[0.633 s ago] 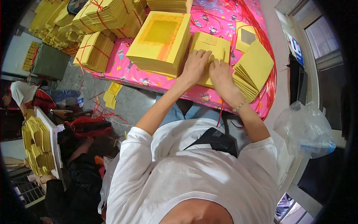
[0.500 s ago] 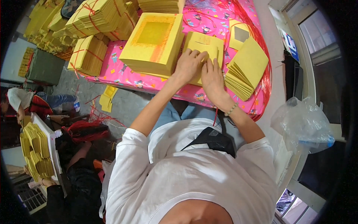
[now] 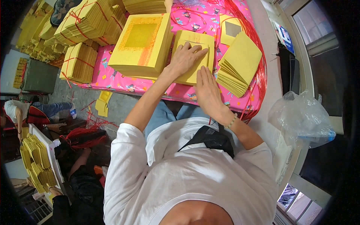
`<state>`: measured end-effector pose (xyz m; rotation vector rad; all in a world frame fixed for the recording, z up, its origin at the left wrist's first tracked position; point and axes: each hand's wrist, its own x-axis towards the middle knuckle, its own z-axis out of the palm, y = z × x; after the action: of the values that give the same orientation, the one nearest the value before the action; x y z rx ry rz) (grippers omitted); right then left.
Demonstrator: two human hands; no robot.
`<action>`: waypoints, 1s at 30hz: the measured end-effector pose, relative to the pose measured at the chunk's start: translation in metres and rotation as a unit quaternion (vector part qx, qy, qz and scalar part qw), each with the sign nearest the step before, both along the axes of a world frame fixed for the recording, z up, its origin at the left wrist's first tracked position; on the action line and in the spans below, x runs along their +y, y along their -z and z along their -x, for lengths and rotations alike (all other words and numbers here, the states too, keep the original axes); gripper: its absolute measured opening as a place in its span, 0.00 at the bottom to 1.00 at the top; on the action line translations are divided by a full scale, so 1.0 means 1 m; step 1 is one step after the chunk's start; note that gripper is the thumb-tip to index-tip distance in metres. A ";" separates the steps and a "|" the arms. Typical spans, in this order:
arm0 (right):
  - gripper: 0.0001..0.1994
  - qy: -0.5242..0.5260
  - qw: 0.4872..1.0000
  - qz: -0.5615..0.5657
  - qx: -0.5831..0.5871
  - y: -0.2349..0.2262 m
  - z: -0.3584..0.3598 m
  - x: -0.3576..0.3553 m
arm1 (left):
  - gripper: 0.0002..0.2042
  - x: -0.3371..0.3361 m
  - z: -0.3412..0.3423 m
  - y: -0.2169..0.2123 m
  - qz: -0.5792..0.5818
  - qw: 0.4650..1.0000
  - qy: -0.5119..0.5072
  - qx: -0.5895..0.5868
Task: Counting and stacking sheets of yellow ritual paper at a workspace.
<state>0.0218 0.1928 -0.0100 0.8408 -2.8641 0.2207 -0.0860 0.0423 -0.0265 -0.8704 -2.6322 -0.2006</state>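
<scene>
Hands flat on the small yellow paper stack [image 3: 195, 56] mid-cloth, left hand [image 3: 185, 58] now spread across its top (a moment ago lower down), right hand [image 3: 207, 92] open-palmed against its near edge, gripping nothing, squaring the pile beside the big yellow stack [image 3: 142, 43].

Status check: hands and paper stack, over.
Left hand flat on small yellow paper stack. Right hand at its near edge. Large yellow stack alongside, not obstructing.

Paper under left hand [image 3: 186, 58] part hidden, top stack [image 3: 145, 5] cut off by edge
</scene>
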 end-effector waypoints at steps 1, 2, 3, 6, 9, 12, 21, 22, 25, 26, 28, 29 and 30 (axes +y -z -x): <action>0.31 -0.003 0.999 0.032 -0.023 0.001 -0.009 0.000 | 0.24 0.000 0.001 0.001 -0.003 1.000 0.006 0.003; 0.34 -0.006 0.997 0.065 -0.045 0.002 -0.015 0.000 | 0.24 0.000 0.003 0.002 -0.006 1.000 0.012 0.007; 0.34 -0.006 0.997 0.065 -0.047 0.004 -0.018 -0.001 | 0.24 -0.001 0.003 0.003 -0.006 1.000 0.012 0.005; 0.40 -0.004 0.994 0.074 -0.077 0.008 -0.021 -0.001 | 0.23 0.001 0.005 0.002 0.003 1.000 0.020 -0.021; 0.42 -0.015 0.993 0.090 -0.079 0.009 -0.022 -0.001 | 0.22 0.001 0.004 0.003 -0.002 1.000 0.012 -0.026; 0.39 -0.011 0.995 0.069 -0.072 0.006 -0.021 0.002 | 0.25 0.001 0.007 0.006 -0.051 0.997 0.013 -0.055; 0.19 -0.016 0.988 0.140 0.058 -0.054 0.005 -0.002 | 0.28 -0.012 -0.046 -0.058 -0.203 0.976 -0.010 -0.078; 0.17 -0.030 0.984 0.170 0.047 -0.061 0.010 -0.007 | 0.26 -0.021 -0.058 -0.072 -0.219 0.972 -0.020 -0.080; 0.13 -0.080 0.970 0.224 0.046 -0.071 0.028 -0.026 | 0.23 -0.055 -0.082 -0.106 -0.232 0.967 -0.045 -0.097; 0.11 -0.113 0.961 0.246 0.057 -0.072 0.032 -0.033 | 0.21 -0.069 -0.088 -0.112 -0.231 0.965 -0.058 -0.112; 0.11 -0.139 0.955 0.255 0.062 -0.074 0.040 -0.050 | 0.20 -0.098 -0.099 -0.118 -0.207 0.971 -0.075 -0.090; 0.11 -0.159 0.949 0.262 0.068 -0.074 0.044 -0.058 | 0.19 -0.111 -0.101 -0.120 -0.183 0.977 -0.085 -0.070; 0.12 -0.171 0.947 0.261 0.073 -0.072 0.047 -0.064 | 0.19 -0.122 -0.103 -0.119 -0.183 0.977 -0.085 -0.069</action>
<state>-0.0254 0.1288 0.0623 1.1585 -2.3245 0.8682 0.0168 -0.0801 0.0928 -0.5226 -2.6524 -0.6975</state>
